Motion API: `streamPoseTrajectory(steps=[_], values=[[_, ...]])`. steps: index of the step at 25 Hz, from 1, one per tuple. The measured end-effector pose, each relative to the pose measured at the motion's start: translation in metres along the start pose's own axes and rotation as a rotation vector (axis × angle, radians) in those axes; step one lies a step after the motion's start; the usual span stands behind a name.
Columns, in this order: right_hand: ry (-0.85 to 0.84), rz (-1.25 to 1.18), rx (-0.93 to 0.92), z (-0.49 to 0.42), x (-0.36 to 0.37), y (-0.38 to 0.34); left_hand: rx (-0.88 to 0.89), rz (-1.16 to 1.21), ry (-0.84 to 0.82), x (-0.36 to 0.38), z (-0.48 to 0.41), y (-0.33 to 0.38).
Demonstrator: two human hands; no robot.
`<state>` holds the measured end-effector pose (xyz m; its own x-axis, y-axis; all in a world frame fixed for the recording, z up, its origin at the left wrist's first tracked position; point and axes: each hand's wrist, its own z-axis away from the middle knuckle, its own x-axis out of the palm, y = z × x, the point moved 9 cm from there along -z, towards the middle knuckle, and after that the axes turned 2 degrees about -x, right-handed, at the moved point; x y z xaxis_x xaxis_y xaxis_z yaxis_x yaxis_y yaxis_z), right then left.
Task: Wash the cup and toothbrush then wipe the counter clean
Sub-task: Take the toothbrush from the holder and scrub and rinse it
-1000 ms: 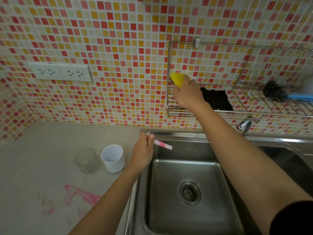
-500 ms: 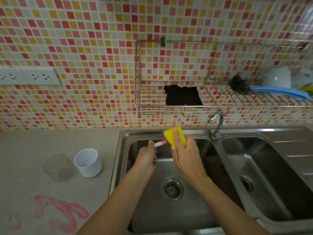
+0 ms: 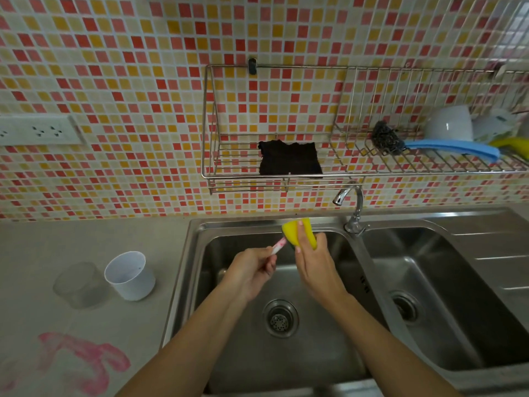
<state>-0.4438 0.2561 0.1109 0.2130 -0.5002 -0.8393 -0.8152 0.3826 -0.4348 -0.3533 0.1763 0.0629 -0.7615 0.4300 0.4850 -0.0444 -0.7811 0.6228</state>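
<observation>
Over the left sink basin [image 3: 223, 253], my left hand [image 3: 249, 272] grips a toothbrush [image 3: 78, 247] whose pink-stained white end sticks out up and to the right. My right hand [image 3: 315, 265] holds a yellow sponge [image 3: 292, 232] just right of the brush tip, almost touching it. A white cup [image 3: 130, 275] stands upright on the grey counter [image 3: 86, 239] left of the sink, beside a clear tumbler [image 3: 78, 285]. Pink smears [image 3: 86, 356] mark the counter near its front edge.
A faucet [image 3: 353, 204] rises between the two basins. The wire wall rack [image 3: 286, 176] above holds a black cloth [image 3: 289, 161], a steel scourer [image 3: 385, 136], a blue brush handle [image 3: 455, 147] and a white bowl [image 3: 449, 123]. Wall sockets [image 3: 40, 130] sit at left.
My right hand took the yellow sponge down from the rack and brought it beside the toothbrush over the left basin. The view shifted right, and the second basin came into view.
</observation>
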Motion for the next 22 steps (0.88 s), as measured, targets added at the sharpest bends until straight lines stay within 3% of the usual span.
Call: streamPoseTrajectory(steps=[2, 4, 7, 9, 12, 14, 17, 19, 22], values=[[-0.009, 0.044, -0.074, 0.001, 0.0, -0.003, 0.01, 0.002, -0.008, 0.005, -0.001, 0.0], [0.002, 0.017, -0.018, -0.002, -0.003, 0.006, 0.076, -0.094, 0.016, 0.007, -0.002, 0.004], [-0.018, 0.011, -0.01, -0.004, -0.003, 0.011, 0.284, -0.296, 0.064, 0.008, -0.002, 0.016], [-0.021, 0.024, -0.012, -0.005, -0.004, 0.015, 0.525, -0.59, 0.126, 0.009, 0.003, 0.03], [0.018, -0.005, 0.03, -0.007, -0.008, 0.021, 1.044, -1.127, 0.178, 0.028, 0.024, 0.043], [-0.005, 0.032, -0.032, -0.005, -0.006, 0.02, 1.366, -1.333, 0.185, 0.039, 0.038, 0.042], [0.026, 0.017, 0.036, -0.006, -0.013, 0.031, 1.738, -1.482, 0.207, 0.049, 0.055, 0.035], [0.008, 0.022, -0.017, -0.004, -0.011, 0.021, 1.811, -1.467, 0.224, 0.051, 0.062, 0.037], [0.019, 0.042, -0.013, -0.005, -0.01, 0.023, 1.742, -1.433, 0.235, 0.051, 0.06, 0.039]])
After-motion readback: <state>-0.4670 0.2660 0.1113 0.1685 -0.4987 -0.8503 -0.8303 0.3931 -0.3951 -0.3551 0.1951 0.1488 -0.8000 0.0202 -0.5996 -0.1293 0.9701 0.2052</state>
